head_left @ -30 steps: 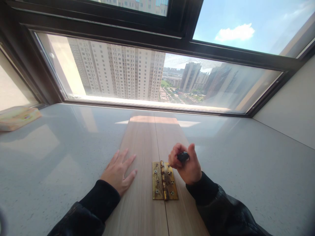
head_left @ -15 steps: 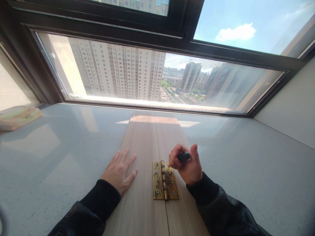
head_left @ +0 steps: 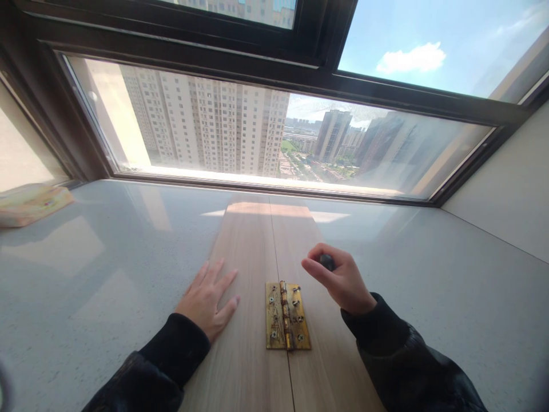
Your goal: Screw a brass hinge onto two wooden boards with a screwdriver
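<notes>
Two pale wooden boards lie side by side, with a brass hinge across the seam between them. Several screws stand in the hinge's holes, and those on the right leaf stick up at a tilt. My left hand lies flat with spread fingers on the left board, left of the hinge. Above the right board, up and right of the hinge, my right hand is closed around a black handle. Only the rounded end of that handle shows; the rest is hidden by my fingers.
A yellowish soft packet sits at the far left of the speckled white counter. Beyond the boards' far end runs a dark window frame, with tall buildings outside. A white wall borders the right side.
My right hand has moved right and slightly up, off the hinge's upper right corner, and its thumb has come down over the handle. The left hand has stayed put.
</notes>
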`<state>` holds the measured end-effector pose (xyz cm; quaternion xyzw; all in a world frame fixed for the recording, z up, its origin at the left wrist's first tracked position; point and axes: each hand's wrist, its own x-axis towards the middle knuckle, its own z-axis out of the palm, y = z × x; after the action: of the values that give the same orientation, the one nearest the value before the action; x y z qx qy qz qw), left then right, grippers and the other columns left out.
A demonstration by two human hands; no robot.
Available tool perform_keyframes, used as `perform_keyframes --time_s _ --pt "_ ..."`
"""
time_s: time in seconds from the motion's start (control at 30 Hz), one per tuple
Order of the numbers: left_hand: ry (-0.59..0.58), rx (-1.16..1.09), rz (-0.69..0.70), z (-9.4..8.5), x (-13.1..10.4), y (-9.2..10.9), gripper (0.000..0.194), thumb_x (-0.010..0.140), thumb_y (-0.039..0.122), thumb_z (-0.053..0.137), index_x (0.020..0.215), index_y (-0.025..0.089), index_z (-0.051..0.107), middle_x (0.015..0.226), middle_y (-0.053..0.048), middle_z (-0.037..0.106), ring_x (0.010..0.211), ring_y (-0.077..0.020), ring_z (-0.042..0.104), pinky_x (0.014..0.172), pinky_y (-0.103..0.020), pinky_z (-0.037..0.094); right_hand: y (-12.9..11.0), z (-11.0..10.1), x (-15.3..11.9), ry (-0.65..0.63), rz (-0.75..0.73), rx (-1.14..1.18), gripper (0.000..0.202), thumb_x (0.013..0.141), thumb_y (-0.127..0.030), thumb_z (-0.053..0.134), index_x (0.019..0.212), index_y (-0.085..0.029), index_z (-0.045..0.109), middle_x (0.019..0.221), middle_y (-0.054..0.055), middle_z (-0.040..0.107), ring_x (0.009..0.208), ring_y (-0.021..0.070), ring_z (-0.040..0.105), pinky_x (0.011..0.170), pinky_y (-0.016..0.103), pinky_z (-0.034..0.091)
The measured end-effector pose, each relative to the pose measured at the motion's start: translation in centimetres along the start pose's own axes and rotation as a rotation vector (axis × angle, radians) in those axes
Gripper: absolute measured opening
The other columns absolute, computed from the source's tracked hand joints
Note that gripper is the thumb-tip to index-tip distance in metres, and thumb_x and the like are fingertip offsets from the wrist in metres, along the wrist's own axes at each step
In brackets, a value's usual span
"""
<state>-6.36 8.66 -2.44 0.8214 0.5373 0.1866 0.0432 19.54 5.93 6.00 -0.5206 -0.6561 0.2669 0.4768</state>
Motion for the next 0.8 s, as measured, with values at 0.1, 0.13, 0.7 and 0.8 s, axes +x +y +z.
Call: perform_keyframes --time_s 0.1,0.13,0.7,0.8 --pt "0.0 -0.006 -0.003 0.0 0.0 0.0 0.047 0.081 0.037 0.046 0.126 0.025 0.052 0.138 -0.009 0.04 0.129 -0.035 0.028 0.1 -0.05 0.033 0.4 -0.6 0.2 -0.133 0.071 -0.625 0.035 0.072 -0.05 0.059 0.056 -0.019 0.053 0.049 -0.002 0.045 0.048 0.0103 0.037 0.049 0.026 0.025" --pt "0.0 -0.008 -0.004 0.0 0.0 0.0 0.047 0.081 0.037 0.046 0.125 0.025 0.052 0.138 -0.009 0.04 0.129 -0.035 0.028 0.101 -0.05 0.033 0.6 -0.5 0.2 -0.179 0.085 -0.731 0.036 0.073 -0.05 0.057 0.056 -0.019 0.054 0.049 -0.001 0.048 0.049 0.0106 0.038 0.049 0.026 0.024" --pt "0.005 0.002 -0.008 0.0 0.0 0.1 0.047 0.081 0.039 0.045 0.125 0.024 0.052 0.137 -0.009 0.04 0.129 -0.0355 0.029 0.1 -0.05 0.033 0.9 0.2 -0.2 -0.405 0.024 -0.976 0.035 0.081 -0.043 0.045 0.057 -0.019 0.052 0.055 0.002 0.055 0.053 0.0123 0.044 0.051 0.025 0.025" --pt "-0.001 0.002 -0.014 -0.1 0.0 0.2 0.047 0.081 0.039 0.046 0.125 0.024 0.053 0.137 -0.01 0.04 0.129 -0.0359 0.028 0.101 -0.05 0.033 0.5 0.0 -0.3 -0.391 -0.004 -0.935 0.024 0.081 -0.039 0.047 0.067 -0.02 0.055 0.064 0.002 0.06 0.06 0.0138 0.05 0.053 0.025 0.027"
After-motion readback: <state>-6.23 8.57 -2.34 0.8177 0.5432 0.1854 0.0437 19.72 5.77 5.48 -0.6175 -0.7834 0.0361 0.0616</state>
